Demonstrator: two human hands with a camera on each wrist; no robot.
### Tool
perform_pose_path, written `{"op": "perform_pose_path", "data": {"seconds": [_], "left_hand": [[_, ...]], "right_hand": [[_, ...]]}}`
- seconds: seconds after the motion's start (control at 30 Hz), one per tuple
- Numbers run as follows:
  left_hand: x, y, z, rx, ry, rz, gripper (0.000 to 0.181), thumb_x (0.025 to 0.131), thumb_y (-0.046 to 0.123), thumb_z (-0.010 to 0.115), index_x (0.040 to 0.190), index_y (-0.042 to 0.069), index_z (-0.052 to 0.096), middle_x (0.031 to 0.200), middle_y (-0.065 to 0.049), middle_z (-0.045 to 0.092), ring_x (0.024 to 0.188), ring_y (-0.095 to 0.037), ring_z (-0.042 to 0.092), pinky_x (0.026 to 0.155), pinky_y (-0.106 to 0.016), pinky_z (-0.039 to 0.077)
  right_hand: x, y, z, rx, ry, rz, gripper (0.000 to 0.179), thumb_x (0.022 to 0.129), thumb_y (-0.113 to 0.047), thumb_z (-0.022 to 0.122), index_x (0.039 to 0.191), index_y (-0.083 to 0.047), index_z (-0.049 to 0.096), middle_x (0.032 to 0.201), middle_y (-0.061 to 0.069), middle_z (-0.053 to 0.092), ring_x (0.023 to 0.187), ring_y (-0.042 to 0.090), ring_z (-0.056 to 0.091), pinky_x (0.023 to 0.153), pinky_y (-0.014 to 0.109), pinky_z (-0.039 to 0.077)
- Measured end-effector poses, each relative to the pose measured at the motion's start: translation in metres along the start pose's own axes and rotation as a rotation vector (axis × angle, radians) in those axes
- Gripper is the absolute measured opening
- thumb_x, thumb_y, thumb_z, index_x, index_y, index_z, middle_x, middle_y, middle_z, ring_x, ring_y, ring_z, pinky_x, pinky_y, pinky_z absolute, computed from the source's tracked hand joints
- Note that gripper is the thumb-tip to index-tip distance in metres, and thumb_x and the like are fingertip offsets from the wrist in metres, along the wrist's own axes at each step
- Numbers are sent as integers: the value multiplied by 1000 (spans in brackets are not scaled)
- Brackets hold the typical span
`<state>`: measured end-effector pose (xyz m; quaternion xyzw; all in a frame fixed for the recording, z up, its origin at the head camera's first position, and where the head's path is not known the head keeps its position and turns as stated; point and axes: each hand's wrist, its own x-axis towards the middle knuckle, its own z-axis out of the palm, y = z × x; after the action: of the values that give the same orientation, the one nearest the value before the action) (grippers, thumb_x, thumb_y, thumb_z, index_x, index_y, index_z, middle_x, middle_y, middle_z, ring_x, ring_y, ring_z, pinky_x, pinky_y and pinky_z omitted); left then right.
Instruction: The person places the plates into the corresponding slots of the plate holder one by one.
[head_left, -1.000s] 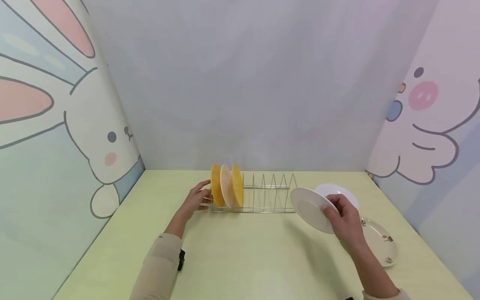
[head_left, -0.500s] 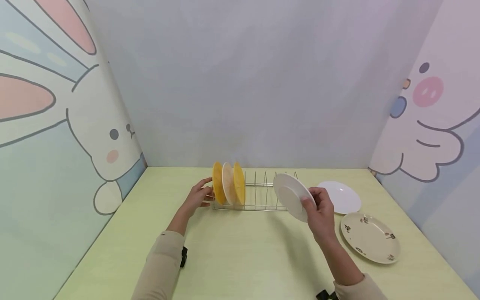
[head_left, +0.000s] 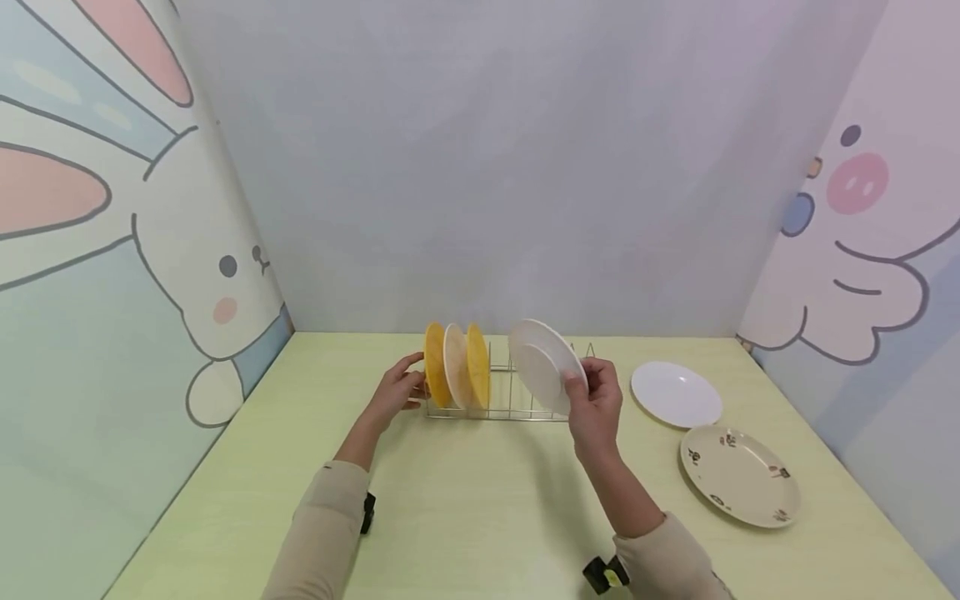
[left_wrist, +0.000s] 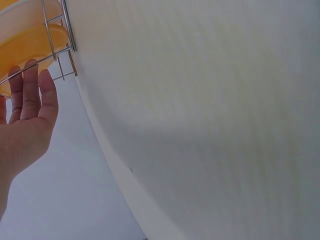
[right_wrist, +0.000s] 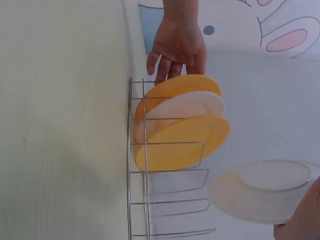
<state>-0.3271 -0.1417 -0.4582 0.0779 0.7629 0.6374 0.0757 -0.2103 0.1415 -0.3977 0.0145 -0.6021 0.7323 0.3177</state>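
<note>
Noted, frame centre: wire rack [head_left: 502,418] holding two yellow plates [head_left: 478,368], pale plate [head_left: 455,367] between, upright. Pinching tilted white plate [head_left: 542,365] by rim, right of centre, in right grip [head_left: 597,408]; placing left grip [head_left: 393,395], loosely extended, at rack's left end.

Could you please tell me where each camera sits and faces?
Head: on the head, facing forward and down at the wire rack; left hand, right hand and sleeves show.
Left wrist: on that wrist, facing the rack's end; left hand shows.
Right wrist: on that wrist, facing along the rack; left hand, part of right hand show.
Head and right wrist share the held plate.
</note>
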Motion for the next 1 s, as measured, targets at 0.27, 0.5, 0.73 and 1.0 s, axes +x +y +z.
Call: {"op": "perform_pose_path", "data": {"seconds": [0.27,0.5,0.73,1.0], "left_hand": [[-12,17,1,-37,-47,-24,47,95,16,46,141,13,37,93,-14,64,97,-43,57,85,-59,41],[-10,15,0,-37,-41,-25,47,95,18,46,141,15,37,90,-11,63,91,-38,59,82,-55,45],[1,-1,-1,-81,-39,-25,46,94,18,45,140,22,38,90,-14,60,87,-32,59,79,-48,49],[0,-2,-1,-77,-58,-17,47,94,17,44,141,20,36,90,-14,59,91,-38,57,82,-46,48]], "right_hand": [[2,4,26,90,-17,-46,18,87,8,50,102,10,40,92,9,53,93,22,56,76,36,49],[5,17,45,85,-9,-117,16,89,9,48,102,12,39,92,16,54,93,26,57,77,46,48],[-2,4,66,98,30,-136,17,87,12,43,104,14,38,90,19,50,92,37,54,78,55,45],[-13,13,78,0,47,-111,19,85,13,44,104,13,43,91,23,48,84,37,49,69,36,46]]}}
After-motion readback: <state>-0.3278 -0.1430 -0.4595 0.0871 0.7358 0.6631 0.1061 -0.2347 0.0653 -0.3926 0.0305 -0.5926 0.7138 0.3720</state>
